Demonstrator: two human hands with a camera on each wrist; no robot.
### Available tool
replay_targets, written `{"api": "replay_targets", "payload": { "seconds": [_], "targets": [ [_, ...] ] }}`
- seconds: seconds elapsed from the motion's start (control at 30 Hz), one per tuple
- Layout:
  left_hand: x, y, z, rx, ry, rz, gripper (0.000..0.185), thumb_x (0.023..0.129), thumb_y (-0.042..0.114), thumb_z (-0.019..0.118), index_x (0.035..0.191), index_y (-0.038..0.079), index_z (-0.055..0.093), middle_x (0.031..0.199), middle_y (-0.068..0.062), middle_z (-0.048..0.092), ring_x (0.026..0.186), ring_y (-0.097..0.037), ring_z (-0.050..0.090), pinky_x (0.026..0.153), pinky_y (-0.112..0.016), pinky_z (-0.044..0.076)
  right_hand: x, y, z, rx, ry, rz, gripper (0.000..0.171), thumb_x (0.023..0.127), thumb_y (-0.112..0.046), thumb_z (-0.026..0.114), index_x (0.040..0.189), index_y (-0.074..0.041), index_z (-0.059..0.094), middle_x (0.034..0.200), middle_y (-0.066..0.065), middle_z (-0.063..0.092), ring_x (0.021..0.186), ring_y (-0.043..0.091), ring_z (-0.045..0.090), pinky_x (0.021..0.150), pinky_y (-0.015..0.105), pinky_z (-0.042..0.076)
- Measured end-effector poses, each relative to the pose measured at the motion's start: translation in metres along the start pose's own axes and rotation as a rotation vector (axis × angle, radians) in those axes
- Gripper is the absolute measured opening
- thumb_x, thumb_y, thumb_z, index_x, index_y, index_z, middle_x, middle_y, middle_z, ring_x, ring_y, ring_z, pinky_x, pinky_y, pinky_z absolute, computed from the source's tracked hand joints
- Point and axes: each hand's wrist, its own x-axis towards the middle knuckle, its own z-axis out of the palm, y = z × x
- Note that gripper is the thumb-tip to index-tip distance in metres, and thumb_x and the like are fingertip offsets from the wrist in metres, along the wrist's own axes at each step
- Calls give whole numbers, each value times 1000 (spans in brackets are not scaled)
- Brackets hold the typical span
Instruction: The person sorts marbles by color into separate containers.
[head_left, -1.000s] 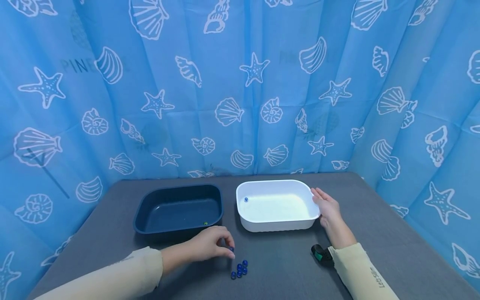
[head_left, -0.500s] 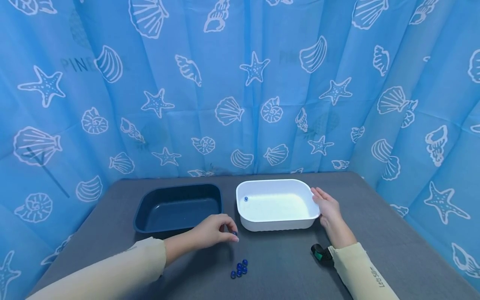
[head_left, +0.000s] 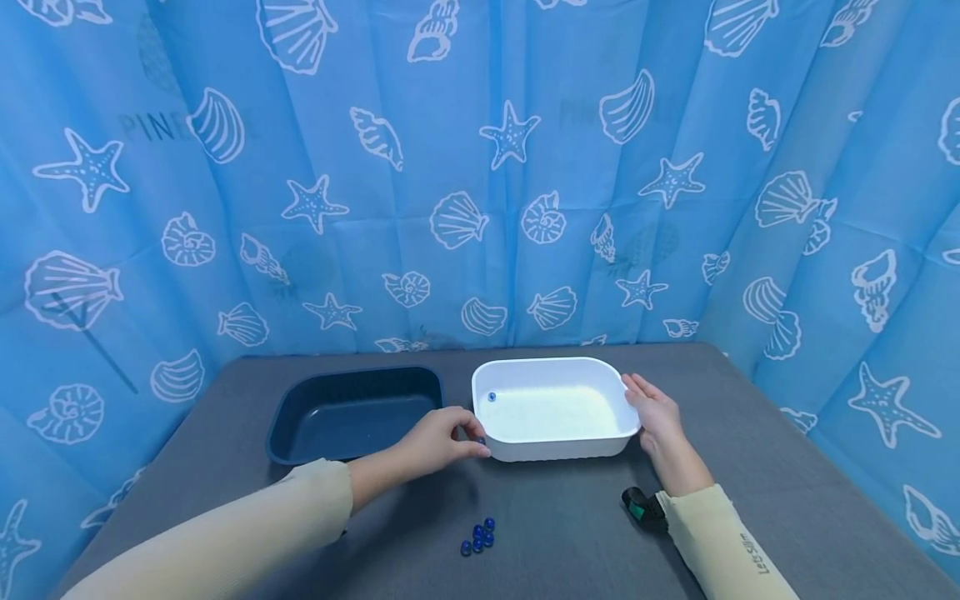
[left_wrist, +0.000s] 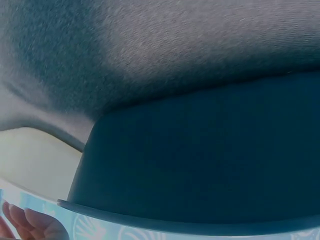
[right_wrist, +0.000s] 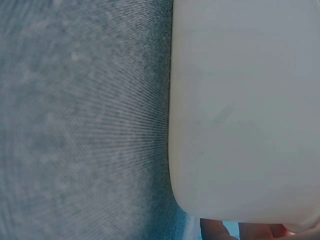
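Note:
My left hand [head_left: 442, 437] pinches a dark blue marble [head_left: 482, 440] between thumb and fingertips. It is at the near left corner of the white bin [head_left: 555, 450], and the marble is partly hidden by the fingers. In the left wrist view, curled fingers [left_wrist: 37, 222] show at the lower left, but the marble does not. My right hand [head_left: 657, 418] holds the right end of the white bin at its rim; in the right wrist view its fingers [right_wrist: 255, 231] are mostly hidden behind the bin's wall. One marble [head_left: 492, 397] lies inside this bin.
Several blue marbles [head_left: 478, 535] lie grouped on the grey tablecloth [head_left: 570, 533]. A dark blue bin [head_left: 300, 459] stands left of the white one, behind my left forearm. A black strap with a green patch [head_left: 643, 507] is beside my right wrist. A shell-patterned curtain [head_left: 510, 250] surrounds the table.
Carrying the marble, my left hand has moved up and away from the grouped marbles towards the white bin. My right hand, the bins and the grouped marbles stay in place.

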Motion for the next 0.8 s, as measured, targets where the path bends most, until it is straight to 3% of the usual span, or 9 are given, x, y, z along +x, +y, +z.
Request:
{"api": "replay_targets", "payload": {
  "seconds": [0.33,0.8],
  "targets": [
    [18,4,7,-45,112,-97,20,87,15,75,101,3,69,87,-1,59,78,-19,51,64,-27,46,0,0,0,3,12,3,51,103,-6,43,152,-7,30,150,12,39,139,21,34,109,34,30],
    [41,5,21,-20,170,-103,18,84,15,77,98,4,72,94,-4,62,83,-18,54,68,-28,48,-1,0,1,6,6,6,51,103,-6,44,152,-7,29,150,11,38,139,21,34,109,34,29]
  ]
}}
